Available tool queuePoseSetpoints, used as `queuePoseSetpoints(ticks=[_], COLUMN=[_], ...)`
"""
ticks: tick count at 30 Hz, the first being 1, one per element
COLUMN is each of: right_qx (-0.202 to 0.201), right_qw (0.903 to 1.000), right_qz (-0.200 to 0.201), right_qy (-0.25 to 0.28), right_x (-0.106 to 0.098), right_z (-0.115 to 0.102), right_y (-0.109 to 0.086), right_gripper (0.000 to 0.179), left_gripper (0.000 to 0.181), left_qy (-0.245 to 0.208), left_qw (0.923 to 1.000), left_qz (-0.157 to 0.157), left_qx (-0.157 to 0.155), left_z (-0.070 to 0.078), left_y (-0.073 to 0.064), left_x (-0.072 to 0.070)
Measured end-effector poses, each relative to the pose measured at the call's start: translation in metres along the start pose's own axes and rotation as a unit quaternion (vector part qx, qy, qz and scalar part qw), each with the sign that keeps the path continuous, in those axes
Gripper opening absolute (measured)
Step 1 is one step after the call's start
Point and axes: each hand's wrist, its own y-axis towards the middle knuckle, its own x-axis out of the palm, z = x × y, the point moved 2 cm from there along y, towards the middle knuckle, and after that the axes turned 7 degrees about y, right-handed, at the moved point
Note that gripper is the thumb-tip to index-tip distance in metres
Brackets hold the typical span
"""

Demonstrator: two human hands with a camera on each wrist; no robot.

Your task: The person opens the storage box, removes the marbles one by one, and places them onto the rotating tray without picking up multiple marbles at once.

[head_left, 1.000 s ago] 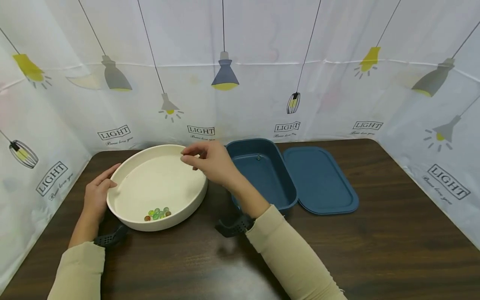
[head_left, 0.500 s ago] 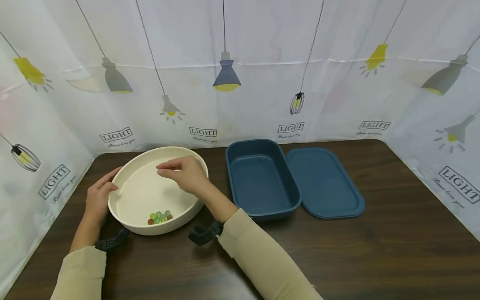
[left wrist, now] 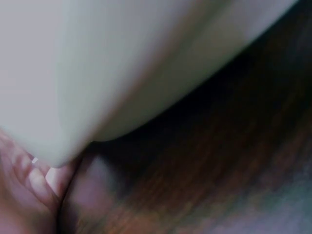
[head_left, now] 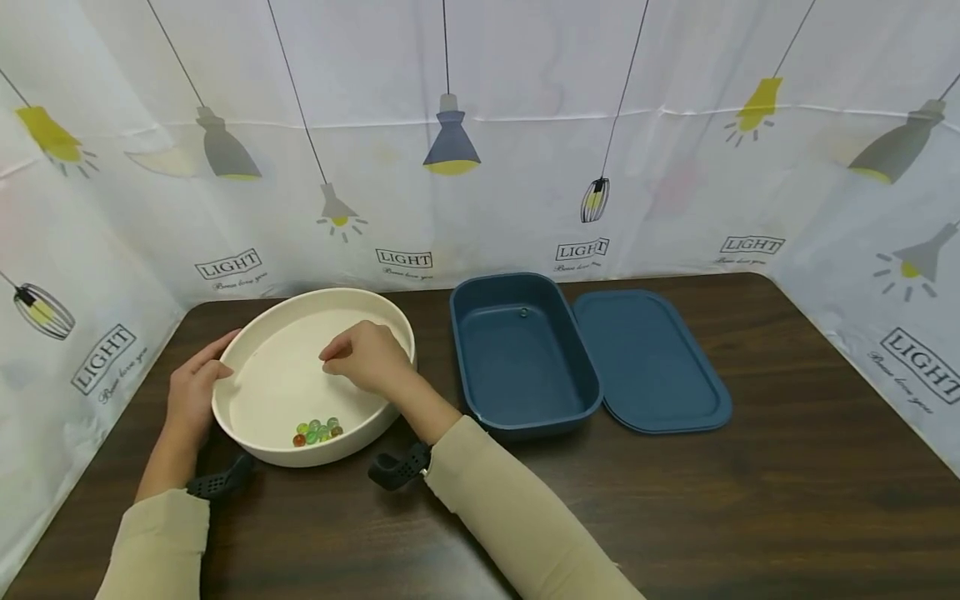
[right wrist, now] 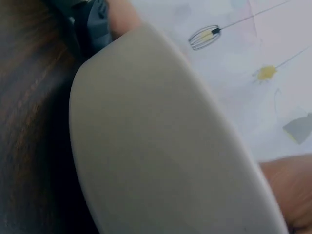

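Observation:
A round cream dish (head_left: 285, 375) stands on the left of the table, with several glass marbles (head_left: 318, 431) gathered along its near inner side. My left hand (head_left: 192, 392) holds its left rim, the thumb over the edge. In the left wrist view, the fingers (left wrist: 29, 180) lie under the dish (left wrist: 122, 53). Over the dish's middle is my right hand (head_left: 367, 357), fingers bent and thumb close to the fingertips; whether anything is between them is hidden. The dish wall (right wrist: 146, 136) covers much of the right wrist view, leaving part of that hand (right wrist: 292, 190) showing.
Right of the dish is a deep blue rectangular box (head_left: 525, 367) with one small marble (head_left: 523, 312) near its far end. A flat blue lid (head_left: 652, 358) lies beside it. Behind the wooden table (head_left: 675, 517) hangs a white curtain (head_left: 510, 75) printed with lamps.
My right hand has moved left from the dish's right edge to over its middle, then dipped slightly. The left hand keeps its hold on the rim.

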Motion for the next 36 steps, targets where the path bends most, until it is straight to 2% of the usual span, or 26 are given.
queuePoseSetpoints(ticks=[4, 11, 14, 16, 18, 21, 23, 25, 28, 31, 36], right_qx=[0.027, 0.048, 0.035, 0.003, -0.037, -0.080, -0.082, -0.064, -0.019, 0.031, 0.087], right_qw=[0.9979, 0.9950, 0.9936, 0.9937, 0.9944, 0.9961, 0.9959, 0.9967, 0.9996, 0.9989, 0.9879], right_qz=[-0.001, 0.005, 0.006, -0.002, -0.011, -0.031, -0.031, -0.019, 0.008, 0.023, 0.016], right_qy=[-0.058, -0.088, -0.107, -0.112, -0.098, -0.022, 0.024, 0.046, 0.019, -0.025, -0.128], right_x=[0.001, 0.004, 0.002, -0.005, -0.018, -0.049, -0.074, -0.097, -0.127, -0.152, -0.182], right_z=[0.000, -0.001, -0.004, -0.011, -0.022, -0.039, -0.041, -0.035, -0.014, 0.011, 0.049], right_y=[0.000, 0.001, -0.002, -0.006, -0.014, -0.029, -0.037, -0.041, -0.037, -0.030, -0.024], right_gripper=[0.010, 0.009, 0.011, 0.014, 0.017, 0.023, 0.023, 0.022, 0.021, 0.020, 0.024], left_gripper=[0.059, 0.059, 0.058, 0.058, 0.058, 0.058, 0.058, 0.058, 0.058, 0.058, 0.056], left_qy=[0.026, 0.028, 0.033, 0.032, 0.032, 0.019, 0.022, 0.027, 0.040, 0.021, 0.005], left_qw=[0.9996, 0.9995, 0.9993, 0.9994, 0.9994, 0.9997, 0.9997, 0.9996, 0.9991, 0.9997, 0.9999], left_qz=[0.000, 0.002, 0.001, 0.002, 0.003, -0.001, -0.004, -0.003, -0.003, -0.009, -0.011], left_qx=[-0.012, -0.017, -0.016, -0.017, -0.015, -0.015, -0.012, -0.011, -0.013, -0.008, 0.005], left_z=[0.000, 0.002, 0.003, 0.002, 0.002, 0.001, 0.001, 0.001, 0.002, 0.000, -0.001], left_y=[0.000, 0.001, 0.001, 0.000, 0.000, 0.000, 0.001, 0.002, 0.001, 0.000, -0.001], left_x=[0.001, 0.000, 0.001, 0.001, 0.000, 0.000, 0.003, 0.004, 0.002, -0.001, -0.001])
